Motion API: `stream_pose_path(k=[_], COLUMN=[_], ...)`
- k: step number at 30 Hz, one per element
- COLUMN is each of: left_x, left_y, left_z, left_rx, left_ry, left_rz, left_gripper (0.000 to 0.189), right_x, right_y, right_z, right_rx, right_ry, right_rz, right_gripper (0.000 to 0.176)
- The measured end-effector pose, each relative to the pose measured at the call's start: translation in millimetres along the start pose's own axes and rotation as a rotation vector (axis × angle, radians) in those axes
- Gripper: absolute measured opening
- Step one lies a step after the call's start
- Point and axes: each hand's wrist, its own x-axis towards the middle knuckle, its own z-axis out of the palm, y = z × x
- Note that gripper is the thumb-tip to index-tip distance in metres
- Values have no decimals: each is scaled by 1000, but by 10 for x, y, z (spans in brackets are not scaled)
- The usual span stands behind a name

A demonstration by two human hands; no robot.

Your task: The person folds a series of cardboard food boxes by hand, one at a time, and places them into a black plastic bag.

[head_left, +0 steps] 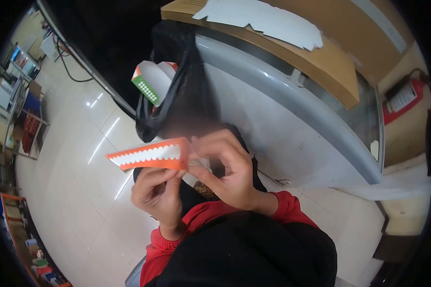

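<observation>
An orange paperboard food carton (148,154) with a white scalloped print is held up in front of my body, its narrow end toward the left. My left hand (158,191) pinches its lower edge between thumb and fingers. At the carton's right end, my right hand (227,167) is closed with thumb and fingertips on the corner. The exact contact of the right fingertips is partly hidden. Beyond my hands, a similar green, orange and white carton (151,86) sits open in the mouth of a black plastic bag (187,95).
A grey-white chest unit (282,124) with a rounded rim stands ahead on the right. On it lie a flat cardboard box (330,71) and a torn white sheet (263,21). A red fire extinguisher (404,100) is at the far right. Shelving (24,119) stands left across the tiled floor (76,191).
</observation>
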Motion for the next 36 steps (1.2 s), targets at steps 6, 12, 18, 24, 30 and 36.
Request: stream_pose_path(k=[6, 12, 18, 24, 30, 36], left_x=[7, 70, 80, 45, -24, -30], left_y=[18, 19, -79, -8, -50, -21], left_z=[0, -55, -23, 24, -55, -39], left_rx=[18, 68, 27, -329, -400, -124], left_ry=[-30, -84, -8, 57, -69, -236], left_rz=[-51, -34, -36, -343, -377, -245], left_gripper=[16, 14, 17, 18, 18, 24], right_x=[29, -23, -159, -271, 88, -14], right_y=[39, -17, -22, 118, 233, 421], right_z=[-76, 47, 124, 249, 162, 59], right_rx=[-103, -185, -321, -475, -26, 112], right_ry=[-36, -1, -132, -252, -104, -85], right_rz=[-114, -100, -111, -184, -41, 77], right_gripper=[17, 20, 40, 51, 45, 32])
